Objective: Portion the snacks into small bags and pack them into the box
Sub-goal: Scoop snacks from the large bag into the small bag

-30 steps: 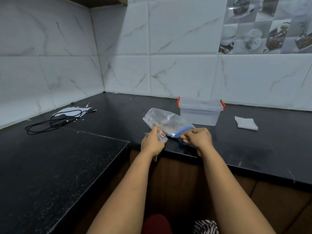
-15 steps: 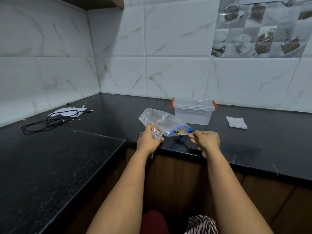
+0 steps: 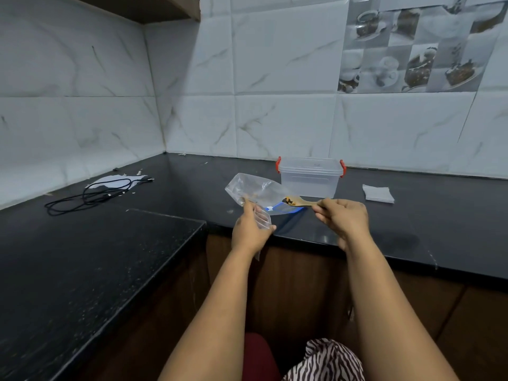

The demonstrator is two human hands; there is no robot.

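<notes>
Two hands work: my right hand (image 3: 342, 220) pinches a loaded wooden spoon (image 3: 298, 201); my left hand (image 3: 248, 229) grips the small clear bag (image 3: 262, 220), limp and slippery, best held at its rim.

The spoon (image 3: 299, 201) in the right hand (image 3: 343, 218) reaches left into the big bag (image 3: 258, 192) on the counter (image 3: 412, 215). The box (image 3: 309, 177) stands just behind that grip, napkins (image 3: 378, 193) to its right. The left hand (image 3: 248, 229) holds a small bag (image 3: 262, 220); a cable (image 3: 90, 195) lies far left.

Clear plastic box (image 3: 309, 180) (glossy black counter (image 3: 412, 215))
</notes>
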